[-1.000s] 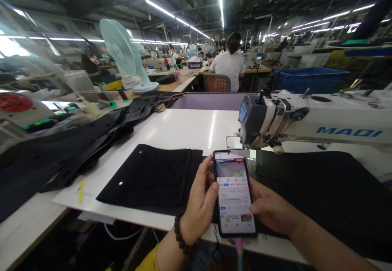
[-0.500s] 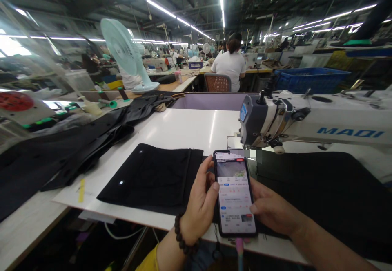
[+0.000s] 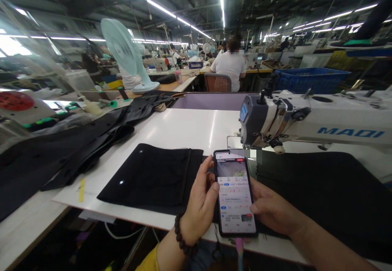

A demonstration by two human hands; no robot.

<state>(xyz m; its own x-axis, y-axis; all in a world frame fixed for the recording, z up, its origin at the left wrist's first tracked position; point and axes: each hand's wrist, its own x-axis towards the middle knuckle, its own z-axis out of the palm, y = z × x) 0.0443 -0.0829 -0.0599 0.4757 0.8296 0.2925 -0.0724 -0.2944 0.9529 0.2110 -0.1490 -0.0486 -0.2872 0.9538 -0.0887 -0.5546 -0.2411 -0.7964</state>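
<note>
Between both hands, a smartphone (image 3: 235, 195) is held upright with its screen lit, and a pink cable (image 3: 239, 246) runs from its lower end. My left hand (image 3: 202, 201), with a dark bead bracelet at the wrist, is closed around the phone's left side, thumb at its edge. On the right side my right hand (image 3: 272, 205) grips the phone, its thumb touching the edge; the other fingers are partly hidden behind it. A folded black fabric piece (image 3: 150, 177) with two light round spots lies left of my left hand. Under my right forearm spreads a larger black fabric panel (image 3: 327, 189).
A white sewing machine (image 3: 346, 119) stands at the right of the white table (image 3: 190, 126). Black fabric strips (image 3: 92, 144) cover the left side. Farther back are a pale green fan (image 3: 122, 50), a blue crate (image 3: 309, 79) and a seated person in white (image 3: 228, 66).
</note>
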